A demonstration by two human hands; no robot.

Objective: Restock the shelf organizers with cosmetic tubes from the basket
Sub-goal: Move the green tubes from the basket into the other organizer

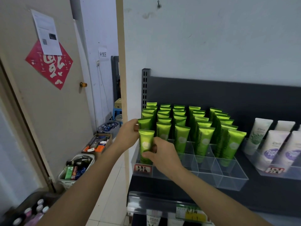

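A clear plastic organizer (pixel 228 176) on a dark shelf holds several rows of green cosmetic tubes (pixel 202 137) standing upright. My right hand (pixel 162 154) grips a green tube (pixel 146 144) in the front cell of the leftmost row, thumb and fingers around its lower half. My left hand (pixel 128 132) touches the left side of the tube standing just behind it (pixel 145 123). The front cells of the other rows hold nothing.
A second organizer with white tubes (pixel 273 144) stands to the right. On the floor at left sit a white basket of products (pixel 76 168), a cardboard box (pixel 97 144) and a grey bin (pixel 109 128). A door (pixel 48 95) stands open at left.
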